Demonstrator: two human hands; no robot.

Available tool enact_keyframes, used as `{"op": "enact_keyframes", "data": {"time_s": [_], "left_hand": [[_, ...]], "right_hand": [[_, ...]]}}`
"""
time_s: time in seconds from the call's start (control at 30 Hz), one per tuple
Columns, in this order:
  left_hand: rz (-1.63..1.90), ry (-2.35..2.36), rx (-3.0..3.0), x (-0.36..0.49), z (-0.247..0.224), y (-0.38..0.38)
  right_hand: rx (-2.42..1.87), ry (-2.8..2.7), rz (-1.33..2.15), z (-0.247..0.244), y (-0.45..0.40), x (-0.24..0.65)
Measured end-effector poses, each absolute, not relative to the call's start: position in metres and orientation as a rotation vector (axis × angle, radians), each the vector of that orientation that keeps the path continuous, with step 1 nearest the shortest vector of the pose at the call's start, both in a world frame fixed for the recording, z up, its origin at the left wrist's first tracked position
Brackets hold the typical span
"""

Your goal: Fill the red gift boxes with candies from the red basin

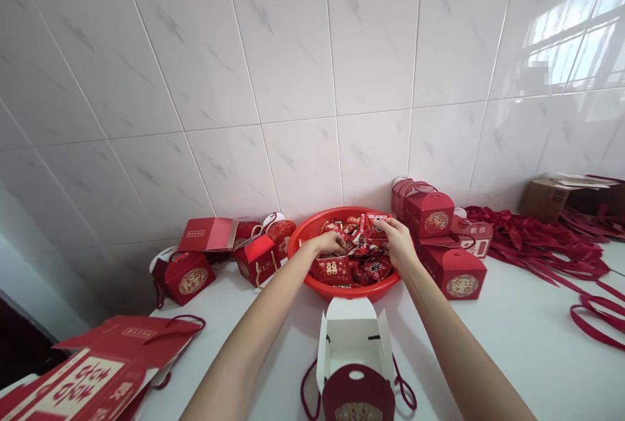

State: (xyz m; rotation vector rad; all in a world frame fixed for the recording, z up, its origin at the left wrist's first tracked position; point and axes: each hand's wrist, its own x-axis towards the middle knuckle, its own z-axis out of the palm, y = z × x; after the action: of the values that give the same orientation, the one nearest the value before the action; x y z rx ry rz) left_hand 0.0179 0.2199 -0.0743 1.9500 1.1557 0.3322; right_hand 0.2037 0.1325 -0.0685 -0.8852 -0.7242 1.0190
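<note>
A red plastic basket (299,239) full of red-wrapped candies (375,268) stands against the wall. My left hand (332,244) is inside it, fingers curled down among the wrappers behind a red packet (332,270) with gold characters; its fingertips are partly hidden. At the basket's right side, my right hand (399,244) pinches the edge of a red candy packet (377,219) between thumb and fingers. Between my forearms, in front of the basket, an open gift box (359,395) shows its white inside, with dark red cords at both sides.
Red gift boxes (463,272) are stacked right of the basket, and more boxes (193,278) stand to the left. A large red bag (97,369) lies front left. Dark red ribbons (537,248) spread at the right, beside a cardboard box (544,203). White tiles back the table.
</note>
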Motion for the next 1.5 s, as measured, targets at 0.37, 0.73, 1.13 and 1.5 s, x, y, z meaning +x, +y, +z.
{"op": "enact_keyframes", "data": {"time_s": [0.37,0.73,1.13,1.5], "left_hand": [[-0.013,1.171,2.133,0.037,-0.065,0.206],[0.257,1.046,2.090,0.030,-0.062,0.213],[0.607,0.913,1.899,0.019,-0.045,0.196],[0.719,1.004,1.809,0.019,-0.046,0.204]], "right_hand": [[-0.904,-0.734,1.029,-0.064,0.129,0.203],[-0.867,-0.657,0.979,-0.067,0.133,0.204],[-0.845,-0.615,0.991,-0.066,0.132,0.203],[-0.867,-0.636,1.012,-0.063,0.129,0.202]]}}
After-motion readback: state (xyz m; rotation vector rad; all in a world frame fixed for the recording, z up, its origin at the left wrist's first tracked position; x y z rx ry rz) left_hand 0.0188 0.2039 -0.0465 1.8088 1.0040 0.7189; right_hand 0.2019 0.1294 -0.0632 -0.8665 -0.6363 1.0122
